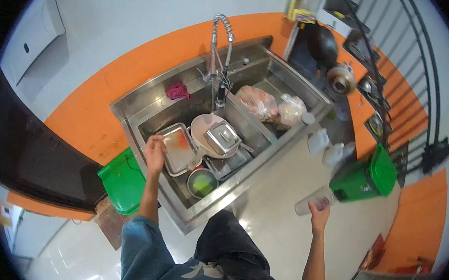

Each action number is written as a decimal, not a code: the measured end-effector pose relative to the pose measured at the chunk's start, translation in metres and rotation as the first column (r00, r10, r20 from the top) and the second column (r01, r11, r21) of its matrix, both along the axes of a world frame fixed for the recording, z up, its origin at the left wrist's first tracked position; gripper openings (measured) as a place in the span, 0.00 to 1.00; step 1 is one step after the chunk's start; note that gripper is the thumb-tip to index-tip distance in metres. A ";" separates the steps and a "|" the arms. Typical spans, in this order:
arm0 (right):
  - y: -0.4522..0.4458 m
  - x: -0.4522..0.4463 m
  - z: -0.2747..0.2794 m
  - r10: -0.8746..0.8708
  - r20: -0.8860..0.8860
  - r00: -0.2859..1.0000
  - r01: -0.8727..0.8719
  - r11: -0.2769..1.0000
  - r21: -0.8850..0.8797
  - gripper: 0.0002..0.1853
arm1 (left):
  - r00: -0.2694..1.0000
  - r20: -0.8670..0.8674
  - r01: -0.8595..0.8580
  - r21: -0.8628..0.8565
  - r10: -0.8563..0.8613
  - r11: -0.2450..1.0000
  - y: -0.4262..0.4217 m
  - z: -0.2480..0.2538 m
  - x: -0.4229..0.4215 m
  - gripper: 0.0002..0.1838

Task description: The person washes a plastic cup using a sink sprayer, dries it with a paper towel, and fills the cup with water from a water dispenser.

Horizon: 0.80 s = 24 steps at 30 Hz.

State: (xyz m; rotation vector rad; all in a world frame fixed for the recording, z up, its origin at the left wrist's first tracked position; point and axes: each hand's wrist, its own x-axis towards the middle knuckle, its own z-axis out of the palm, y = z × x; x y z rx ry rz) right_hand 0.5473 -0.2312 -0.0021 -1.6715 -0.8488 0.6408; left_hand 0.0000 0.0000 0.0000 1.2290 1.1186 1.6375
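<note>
Any writing on the yellow package [300, 11], at the far right, is too small and blurred to be read. The right hand [319, 213] is closed around a clear container [308, 203], which looks smooth and long and is held tilted to the right of the sink [178, 205]. The left hand [155, 149] is at the left edge of the metal tray [177, 155] in the sink; I cannot tell if it grips. The tray has an orange-red stain. Near it lie a pan [199, 130] and a metal lid [222, 138].

Tray [175, 160], pan [200, 127], bowl [193, 183] sat in left basin [176, 117], container [222, 138] on pan; bags [257, 101] lay in right basin [271, 82]; faucet [221, 94] behind
</note>
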 end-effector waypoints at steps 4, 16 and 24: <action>0.188 0.028 -0.005 0.312 0.279 0.908 -0.302 0.950 -0.080 0.38 | 0.975 0.098 -0.201 -0.019 0.202 0.979 0.128 -0.022 0.025 0.08; 0.472 0.036 0.014 0.730 0.185 0.659 -0.677 0.681 -0.279 0.42 | 0.593 -0.798 -0.152 0.022 0.109 0.988 0.417 -0.046 0.106 0.16; 0.660 -0.083 -0.021 0.928 0.161 0.336 -0.917 0.362 -0.168 0.42 | -0.124 -0.988 -0.292 0.123 0.090 0.948 0.464 -0.066 0.127 0.23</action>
